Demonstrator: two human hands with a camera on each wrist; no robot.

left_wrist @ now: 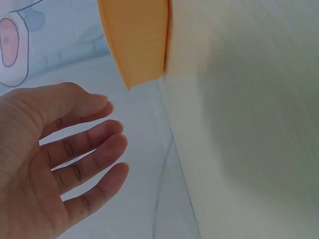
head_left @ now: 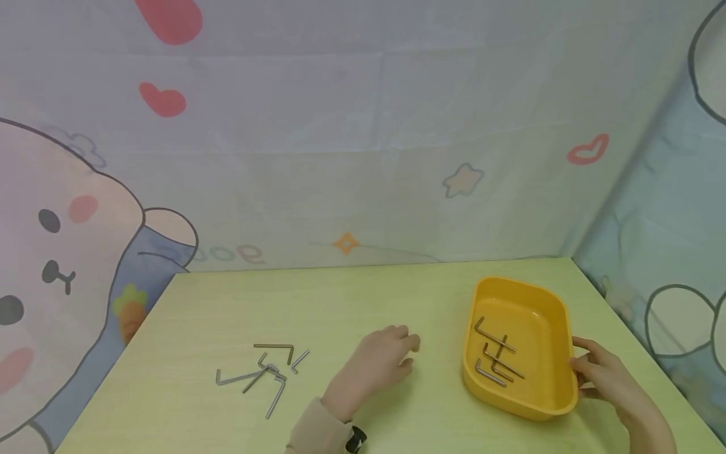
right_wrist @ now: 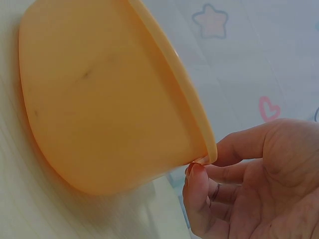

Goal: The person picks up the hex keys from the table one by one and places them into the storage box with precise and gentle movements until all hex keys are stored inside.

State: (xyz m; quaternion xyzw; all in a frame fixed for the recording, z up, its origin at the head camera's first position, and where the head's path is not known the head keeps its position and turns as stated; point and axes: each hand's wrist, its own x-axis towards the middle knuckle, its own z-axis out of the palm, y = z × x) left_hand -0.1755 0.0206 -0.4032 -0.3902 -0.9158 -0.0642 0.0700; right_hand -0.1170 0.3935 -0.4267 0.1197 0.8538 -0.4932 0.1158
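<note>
My right hand (head_left: 615, 381) pinches the rim of a yellow plastic tray (head_left: 544, 403) at its right side. In the right wrist view, the thumb (right_wrist: 197, 191) and fingers meet at the tray's rim (right_wrist: 209, 144). Inside the tray lie several L-shaped hex keys (head_left: 501, 362). My left hand (head_left: 377, 362) hovers over the table between the tray and a loose group of metal hex keys (head_left: 272, 372). In the left wrist view, its fingers (left_wrist: 94, 154) are relaxed and slightly bent, holding nothing.
The pale yellow-green table (head_left: 397, 290) ends at a cartoon-printed cloth (head_left: 351, 157) behind it. More printed cloth (head_left: 669, 252) hangs along the right edge. A dark band (head_left: 356, 438) shows at the left wrist by the beige sleeve (head_left: 320, 429).
</note>
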